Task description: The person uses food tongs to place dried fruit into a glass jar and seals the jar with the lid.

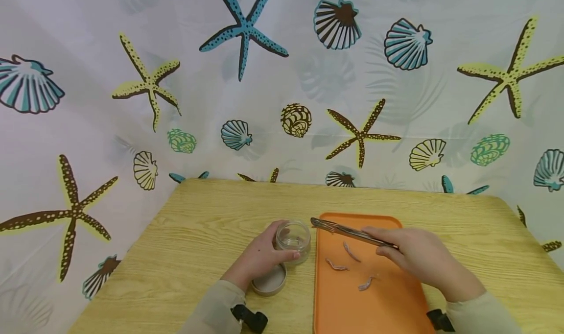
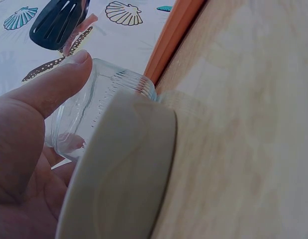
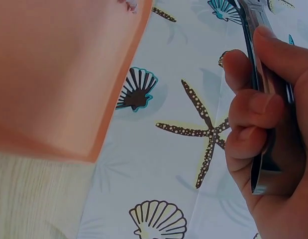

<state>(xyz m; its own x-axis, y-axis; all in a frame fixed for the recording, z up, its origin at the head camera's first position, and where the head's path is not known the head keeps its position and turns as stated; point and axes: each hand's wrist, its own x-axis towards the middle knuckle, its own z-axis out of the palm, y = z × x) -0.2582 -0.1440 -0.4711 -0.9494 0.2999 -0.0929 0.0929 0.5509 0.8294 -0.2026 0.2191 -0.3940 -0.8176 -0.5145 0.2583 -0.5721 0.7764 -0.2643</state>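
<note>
My left hand (image 1: 263,256) grips a clear glass jar (image 1: 294,248), thumb on its near side and fingers around the back. The jar stands upright on the table with its mouth uncovered. In my right hand (image 1: 425,256) is a pair of metal tongs (image 1: 352,233), their tips pointing left toward the jar's rim. The left wrist view shows a thin pinkish strip (image 2: 80,34) at the dark slotted tong head (image 2: 56,25). Several similar greyish-pink strips (image 1: 337,265) lie on the orange tray (image 1: 370,314) under the tongs. A round pale lid (image 1: 270,281) lies beside my left wrist.
The tray's raised rim (image 1: 315,295) runs close along the jar's right side. Wood-grain table surface (image 1: 189,236) extends left of the hands. Behind the table hangs a white cloth (image 1: 273,89) printed with shells and starfish.
</note>
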